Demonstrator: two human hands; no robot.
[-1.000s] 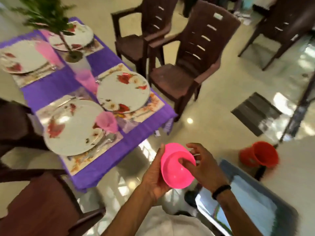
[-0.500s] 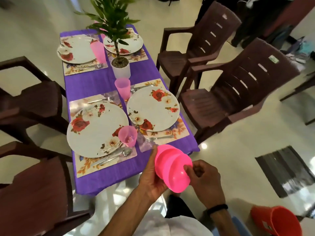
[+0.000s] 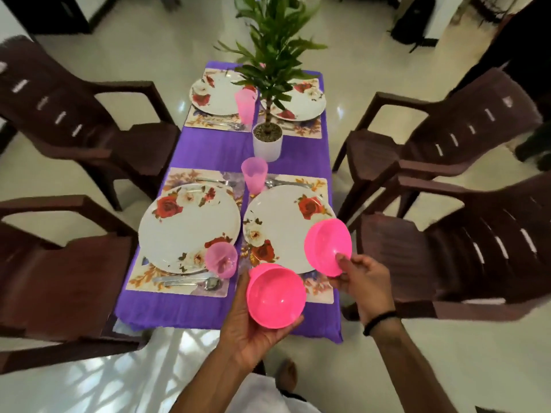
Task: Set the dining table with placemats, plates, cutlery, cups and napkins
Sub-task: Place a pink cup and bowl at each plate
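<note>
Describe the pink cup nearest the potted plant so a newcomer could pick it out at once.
Start at the purple-clothed table and find the potted plant in its middle. Just in front of its white pot stands a translucent pink cup, upright between the two near plates. Unlike the near pink cup, it overlaps no plate.

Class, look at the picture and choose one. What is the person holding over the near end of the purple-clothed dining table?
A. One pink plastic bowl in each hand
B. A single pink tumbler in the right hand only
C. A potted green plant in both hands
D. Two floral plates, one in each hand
A: the left hand cradles one bright pink plastic bowl, and the right hand pinches the rim of a second pink plastic bowl.
</note>
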